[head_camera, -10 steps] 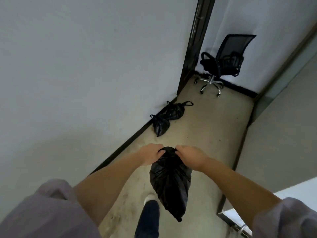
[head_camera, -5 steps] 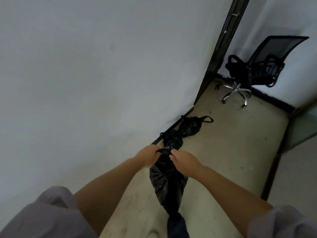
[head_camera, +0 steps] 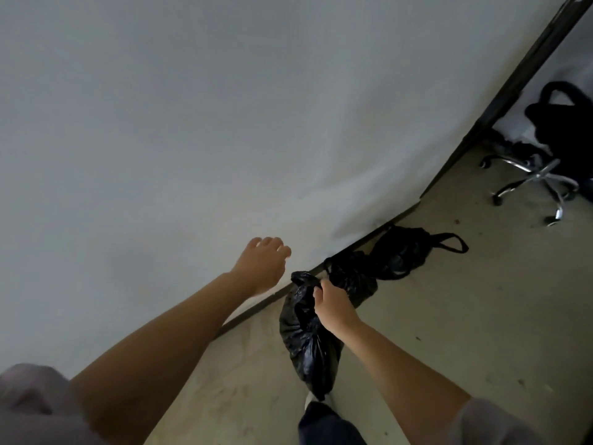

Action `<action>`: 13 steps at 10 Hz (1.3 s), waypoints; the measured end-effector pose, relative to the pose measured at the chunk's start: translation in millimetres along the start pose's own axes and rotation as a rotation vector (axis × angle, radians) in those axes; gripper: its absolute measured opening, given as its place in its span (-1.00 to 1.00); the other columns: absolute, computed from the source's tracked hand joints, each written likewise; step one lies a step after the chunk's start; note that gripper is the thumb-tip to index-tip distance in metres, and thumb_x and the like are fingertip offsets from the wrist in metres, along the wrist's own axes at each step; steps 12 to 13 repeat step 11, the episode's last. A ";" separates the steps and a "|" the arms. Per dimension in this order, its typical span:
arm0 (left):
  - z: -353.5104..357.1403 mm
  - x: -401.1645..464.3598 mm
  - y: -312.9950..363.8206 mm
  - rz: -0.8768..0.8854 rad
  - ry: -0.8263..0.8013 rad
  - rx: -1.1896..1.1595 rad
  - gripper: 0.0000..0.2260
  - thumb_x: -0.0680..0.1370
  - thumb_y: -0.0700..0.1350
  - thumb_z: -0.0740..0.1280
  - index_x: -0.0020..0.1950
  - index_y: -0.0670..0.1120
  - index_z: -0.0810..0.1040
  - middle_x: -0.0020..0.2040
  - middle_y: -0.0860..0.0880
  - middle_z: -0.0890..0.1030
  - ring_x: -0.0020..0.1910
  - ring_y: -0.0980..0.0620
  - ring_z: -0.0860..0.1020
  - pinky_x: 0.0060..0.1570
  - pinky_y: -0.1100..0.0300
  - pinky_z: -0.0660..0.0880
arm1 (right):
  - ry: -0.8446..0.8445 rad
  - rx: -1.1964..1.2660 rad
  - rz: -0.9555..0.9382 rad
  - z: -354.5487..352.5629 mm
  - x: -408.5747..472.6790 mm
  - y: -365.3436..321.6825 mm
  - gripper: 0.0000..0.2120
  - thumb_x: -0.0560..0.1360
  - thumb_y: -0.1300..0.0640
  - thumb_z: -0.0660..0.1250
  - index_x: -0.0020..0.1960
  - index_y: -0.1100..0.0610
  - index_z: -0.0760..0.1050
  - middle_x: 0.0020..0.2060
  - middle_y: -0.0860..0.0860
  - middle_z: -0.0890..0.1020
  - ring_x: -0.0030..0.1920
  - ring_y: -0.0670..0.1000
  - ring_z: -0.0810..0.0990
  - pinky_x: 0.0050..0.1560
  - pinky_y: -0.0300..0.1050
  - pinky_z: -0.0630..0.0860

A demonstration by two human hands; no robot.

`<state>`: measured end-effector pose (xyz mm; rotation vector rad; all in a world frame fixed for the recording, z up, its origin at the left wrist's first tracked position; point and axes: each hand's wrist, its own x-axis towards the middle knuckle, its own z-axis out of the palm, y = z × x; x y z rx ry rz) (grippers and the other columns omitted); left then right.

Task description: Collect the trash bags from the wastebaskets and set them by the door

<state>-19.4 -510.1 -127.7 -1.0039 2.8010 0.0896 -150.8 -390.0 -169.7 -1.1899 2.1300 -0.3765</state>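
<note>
My right hand grips the gathered top of a black trash bag, which hangs down over the floor in front of my leg. My left hand is off the bag, raised in front of the white wall, fingers loosely curled and holding nothing. Two more black trash bags lie on the floor along the baseboard: one just beyond my right hand, another further on with its handle loop spread out. The dark door frame stands past them.
A white wall fills the left side. A black office chair on a chrome wheeled base stands at the far right behind the door frame. The beige floor stretches to the right. My dark trouser leg is below the bag.
My left hand has let go of the bag and lifted away to the left. The right hand alone holds the bag now. I have moved closer to the bags on the floor.
</note>
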 end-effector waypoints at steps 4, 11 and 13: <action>125.9 58.3 -118.9 0.336 0.525 0.823 -0.60 0.50 -0.17 0.05 0.19 -0.18 0.58 0.34 -0.21 0.50 0.44 -0.22 0.31 0.52 -0.07 -0.21 | 0.043 -0.055 -0.198 140.4 125.2 109.5 -0.80 0.64 0.09 0.02 -0.09 0.16 0.27 -0.12 0.16 0.58 -0.18 0.13 0.57 -0.21 0.00 0.46; 124.7 68.6 -119.2 0.326 0.700 0.860 -0.63 0.55 -0.22 0.03 0.26 -0.18 0.50 0.37 -0.20 0.46 0.39 -0.20 0.39 0.48 -0.14 -0.11 | -0.197 -0.545 -0.214 123.0 145.2 138.3 -0.49 0.59 -0.14 0.11 0.44 0.09 0.17 0.28 0.11 0.39 0.29 0.16 0.37 0.15 0.06 0.44; 124.7 68.6 -119.2 0.326 0.700 0.860 -0.63 0.55 -0.22 0.03 0.26 -0.18 0.50 0.37 -0.20 0.46 0.39 -0.20 0.39 0.48 -0.14 -0.11 | -0.197 -0.545 -0.214 123.0 145.2 138.3 -0.49 0.59 -0.14 0.11 0.44 0.09 0.17 0.28 0.11 0.39 0.29 0.16 0.37 0.15 0.06 0.44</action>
